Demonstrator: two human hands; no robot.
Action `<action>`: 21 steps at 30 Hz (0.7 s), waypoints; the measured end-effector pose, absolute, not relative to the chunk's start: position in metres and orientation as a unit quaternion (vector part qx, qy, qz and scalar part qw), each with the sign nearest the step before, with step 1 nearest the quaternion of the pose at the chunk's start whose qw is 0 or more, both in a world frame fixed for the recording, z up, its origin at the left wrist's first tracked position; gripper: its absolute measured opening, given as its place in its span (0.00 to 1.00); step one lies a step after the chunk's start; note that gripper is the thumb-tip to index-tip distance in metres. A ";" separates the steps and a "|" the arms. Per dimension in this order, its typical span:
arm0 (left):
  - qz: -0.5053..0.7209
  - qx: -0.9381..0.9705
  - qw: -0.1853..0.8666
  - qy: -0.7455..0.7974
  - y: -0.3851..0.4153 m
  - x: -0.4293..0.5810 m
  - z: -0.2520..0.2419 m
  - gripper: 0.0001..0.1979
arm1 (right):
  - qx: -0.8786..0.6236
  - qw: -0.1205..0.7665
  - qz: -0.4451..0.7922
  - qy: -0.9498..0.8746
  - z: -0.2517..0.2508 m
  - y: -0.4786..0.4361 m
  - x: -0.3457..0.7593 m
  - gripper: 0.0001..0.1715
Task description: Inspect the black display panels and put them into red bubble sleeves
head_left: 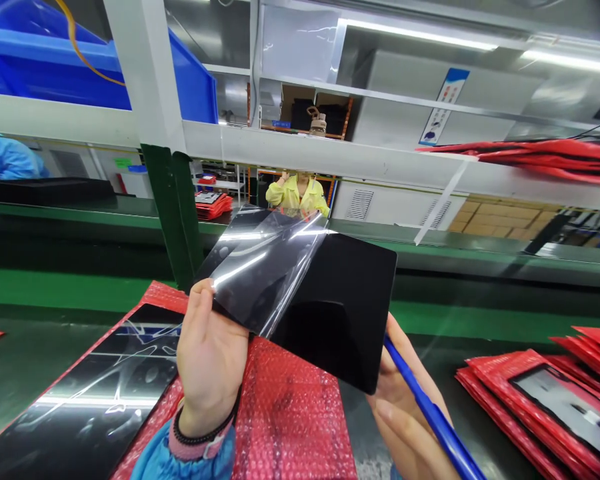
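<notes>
A glossy black screen panel (343, 307) is held up tilted in front of me. Clear plastic film (263, 267) lies slanting across its left part, with a creased edge and bright reflections. My left hand (213, 347) pinches the film's left edge between thumb and fingers; whether it also grips the panel behind is hard to see. My right hand (410, 407) grips the panel's lower right edge and also has a blue pen (430, 407) in it. Below is a red bubble-wrap bag (290, 413). Another film-covered black panel (95, 393) lies left of my left hand on red bubble wrap.
Red bubble-wrap bags (545, 407) with panels are stacked at the right. A white metal frame (330, 150) and green-wrapped post (173, 213) stand ahead, before a green-edged bench. A person in yellow (297, 193) is beyond; a blue sleeve (15, 157) shows far left.
</notes>
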State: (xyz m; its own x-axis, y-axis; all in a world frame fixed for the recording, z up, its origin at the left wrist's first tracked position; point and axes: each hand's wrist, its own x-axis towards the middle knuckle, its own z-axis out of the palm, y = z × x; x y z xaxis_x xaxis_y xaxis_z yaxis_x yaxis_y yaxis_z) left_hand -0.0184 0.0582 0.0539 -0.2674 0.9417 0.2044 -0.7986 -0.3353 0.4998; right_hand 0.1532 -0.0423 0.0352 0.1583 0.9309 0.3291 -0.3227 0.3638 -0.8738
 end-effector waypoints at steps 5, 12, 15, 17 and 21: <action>0.789 0.224 0.553 0.149 0.058 -0.019 0.056 0.06 | -0.335 0.680 0.449 -0.473 0.037 -0.043 0.148 0.39; 0.823 0.207 0.491 0.198 0.067 -0.025 0.051 0.04 | -0.360 0.675 0.446 -0.465 0.034 -0.043 0.153 0.26; 0.839 0.219 0.445 0.225 0.072 -0.028 0.049 0.05 | -0.382 0.673 0.430 -0.465 0.036 -0.045 0.155 0.22; 0.832 0.228 0.447 0.237 0.074 -0.029 0.048 0.05 | -0.384 0.679 0.419 -0.465 0.037 -0.046 0.155 0.21; 0.823 0.228 0.459 0.246 0.078 -0.028 0.049 0.04 | -0.393 0.680 0.400 -0.472 0.040 -0.046 0.153 0.20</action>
